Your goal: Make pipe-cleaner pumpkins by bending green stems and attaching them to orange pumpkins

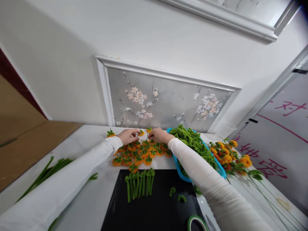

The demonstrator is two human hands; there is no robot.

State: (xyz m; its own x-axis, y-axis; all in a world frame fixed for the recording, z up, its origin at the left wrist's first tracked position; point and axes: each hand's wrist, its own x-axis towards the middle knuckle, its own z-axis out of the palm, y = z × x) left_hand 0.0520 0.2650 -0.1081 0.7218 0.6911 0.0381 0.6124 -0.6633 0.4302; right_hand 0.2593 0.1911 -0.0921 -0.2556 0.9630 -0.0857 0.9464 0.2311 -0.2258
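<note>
My left hand [129, 136] reaches to the back of a group of orange chenille flower heads [138, 158]. Its curled fingertips are on a small orange flower [141, 132] with a green base. Close beside it, my right hand [159, 135] has its fingers pinched together above the same group; what they hold is too small to make out. Another orange flower [149, 129] lies just behind the right fingertips. Most flower heads lie with green bases and thin wires pointing up.
A blue basket [222, 173] of bent green chenille pieces [190, 136] stands under my right forearm. On a black mat [154, 211] lie several green chenille stems [140, 184] and a green tape roll [197, 223]. Finished orange flowers [226, 157] lie right, green strips [48, 171] left.
</note>
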